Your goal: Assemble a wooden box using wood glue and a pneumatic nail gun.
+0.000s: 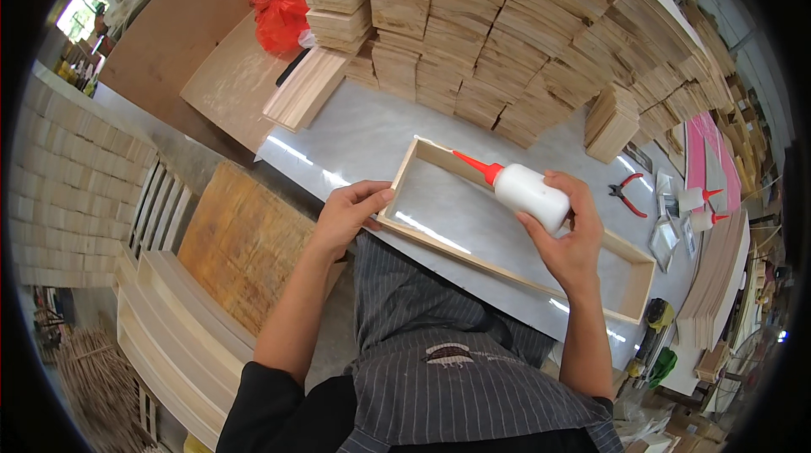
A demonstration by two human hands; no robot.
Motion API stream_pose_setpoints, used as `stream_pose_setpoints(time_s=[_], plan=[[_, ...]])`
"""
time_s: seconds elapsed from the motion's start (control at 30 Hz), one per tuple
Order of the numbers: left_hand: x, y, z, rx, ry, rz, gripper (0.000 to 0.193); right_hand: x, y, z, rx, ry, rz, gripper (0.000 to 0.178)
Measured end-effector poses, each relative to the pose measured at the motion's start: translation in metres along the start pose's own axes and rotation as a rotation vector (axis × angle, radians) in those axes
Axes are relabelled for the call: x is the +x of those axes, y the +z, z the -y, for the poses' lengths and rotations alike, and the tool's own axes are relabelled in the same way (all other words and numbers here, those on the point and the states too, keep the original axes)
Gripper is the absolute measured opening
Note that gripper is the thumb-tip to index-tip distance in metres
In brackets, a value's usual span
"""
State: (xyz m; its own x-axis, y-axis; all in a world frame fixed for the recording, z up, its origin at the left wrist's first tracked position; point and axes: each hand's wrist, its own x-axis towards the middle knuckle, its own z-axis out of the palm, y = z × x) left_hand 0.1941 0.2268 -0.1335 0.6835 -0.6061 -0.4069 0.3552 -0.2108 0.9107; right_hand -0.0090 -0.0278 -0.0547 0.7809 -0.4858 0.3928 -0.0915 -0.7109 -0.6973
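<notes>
A long rectangular wooden frame (473, 260) lies on the shiny grey tabletop (372, 119) in front of me. My left hand (348, 212) pinches its left end piece near the front corner. In my right hand (572, 233) is a white glue bottle (530, 196) with a red pointed nozzle. The bottle is tilted over the frame, its tip toward the far left and near the back long side. At the far left corner of the frame shows a whitish smear. The bottle and my right hand hide part of the back side.
Tall stacks of wooden boards (473, 30) line the table's back. Red-handled pliers (627, 195) and small white bottles (693, 199) lie to the right. A red plastic bag (274, 5) sits at back left. Finished-looking wooden frames (169, 335) are piled at lower left beside a worn board (241, 242).
</notes>
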Motion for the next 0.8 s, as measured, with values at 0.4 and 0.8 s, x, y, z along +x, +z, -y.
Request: stream_pose_setpoints(time_s=[0.4, 0.8], plan=[[0.003, -0.002, 0.0, -0.01, -0.006, -0.001, 0.043, -0.031, -0.031, -0.017, -0.02, 0.077, -0.095, 0.054], [0.004, -0.004, 0.001, -0.018, 0.011, -0.008, 0.041, -0.063, -0.059, -0.023, -0.05, 0.167, -0.161, 0.055]])
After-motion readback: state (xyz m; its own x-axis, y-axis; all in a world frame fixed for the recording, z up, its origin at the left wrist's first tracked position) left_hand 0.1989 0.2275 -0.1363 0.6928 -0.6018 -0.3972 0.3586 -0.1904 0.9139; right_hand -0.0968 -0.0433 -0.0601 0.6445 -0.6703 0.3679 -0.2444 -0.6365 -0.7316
